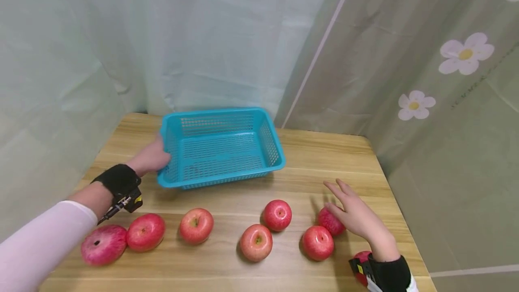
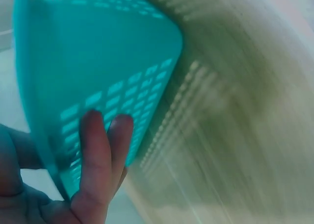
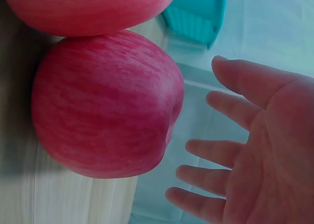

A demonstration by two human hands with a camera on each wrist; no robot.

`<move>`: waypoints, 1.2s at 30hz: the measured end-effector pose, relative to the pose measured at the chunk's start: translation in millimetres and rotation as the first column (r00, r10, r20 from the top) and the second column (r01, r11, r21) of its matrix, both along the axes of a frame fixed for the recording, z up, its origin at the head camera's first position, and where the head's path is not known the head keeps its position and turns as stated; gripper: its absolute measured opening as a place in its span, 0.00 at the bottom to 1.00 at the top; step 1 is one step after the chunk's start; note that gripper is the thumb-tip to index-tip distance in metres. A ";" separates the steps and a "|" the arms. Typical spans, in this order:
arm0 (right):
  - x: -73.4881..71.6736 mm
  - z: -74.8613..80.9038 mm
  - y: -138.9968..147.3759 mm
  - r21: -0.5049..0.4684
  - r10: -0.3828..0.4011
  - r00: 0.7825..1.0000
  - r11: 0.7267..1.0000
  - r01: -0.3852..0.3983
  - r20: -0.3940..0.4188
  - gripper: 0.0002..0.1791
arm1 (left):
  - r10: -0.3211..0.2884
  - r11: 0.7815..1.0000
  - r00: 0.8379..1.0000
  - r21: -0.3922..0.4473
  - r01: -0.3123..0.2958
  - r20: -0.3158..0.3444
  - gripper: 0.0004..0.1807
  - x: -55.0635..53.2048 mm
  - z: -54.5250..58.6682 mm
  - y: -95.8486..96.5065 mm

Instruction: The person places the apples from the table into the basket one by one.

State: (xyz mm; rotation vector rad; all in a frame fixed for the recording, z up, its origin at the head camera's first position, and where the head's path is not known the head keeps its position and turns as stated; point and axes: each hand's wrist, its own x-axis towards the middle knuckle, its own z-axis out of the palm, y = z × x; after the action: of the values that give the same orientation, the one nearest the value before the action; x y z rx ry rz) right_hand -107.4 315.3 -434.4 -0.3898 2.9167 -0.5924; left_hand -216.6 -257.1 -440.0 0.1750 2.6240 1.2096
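A: Tell me about the left hand (image 1: 149, 155).
B: It's curled on the blue basket (image 1: 223, 178), gripping the end closest to it. The fingers (image 2: 95, 153) lie against the outer wall, with the thumb round the other side.
A: And the right hand (image 1: 358, 214)?
B: Spread wide, holding nothing. It hangs over one red apple (image 1: 330, 225); the right wrist view shows a gap between the fingertips and the fruit.
A: What else is close to that hand?
B: A second apple (image 1: 318, 243) just beside the first, and a third apple (image 1: 362, 256) partly hidden by the right wrist.
A: And between the hands?
B: The basket sits mostly there, farther forward than the right hand. Nearer the person are a darker apple (image 1: 277, 215) and a paler apple (image 1: 256, 243), close together, then a lone apple (image 1: 196, 225) towards the left hand.
A: Anything by the left forearm?
B: A round apple (image 1: 146, 232) touching a streaky apple (image 1: 103, 245). Everything stands on the wooden worktop (image 1: 328, 154), with pale cloth (image 1: 227, 44) beyond both hands.
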 end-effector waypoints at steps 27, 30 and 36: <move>15.4 5.0 15.7 -0.048 -0.044 0.999 0.998 0.045 0.028 0.40 | 0.265 0.930 0.954 -0.223 -0.292 -0.144 0.35 -38.3 -22.4 79.7; 19.1 5.2 21.1 -0.042 -0.053 0.998 0.998 0.054 0.034 0.40 | 0.268 0.924 0.951 -0.237 -0.299 -0.157 0.35 -37.0 -20.7 81.6; 25.4 8.1 31.2 -0.021 -0.061 0.997 0.998 0.062 0.046 0.38 | 0.280 0.913 0.949 -0.266 -0.310 -0.147 0.38 -37.9 -23.1 86.4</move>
State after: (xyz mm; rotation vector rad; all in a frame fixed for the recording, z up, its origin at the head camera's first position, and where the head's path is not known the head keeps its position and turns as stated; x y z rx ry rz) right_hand -82.1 346.5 -426.3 -0.2865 2.8901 -0.6345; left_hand -254.5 -170.7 -463.2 -0.2276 2.9612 0.9022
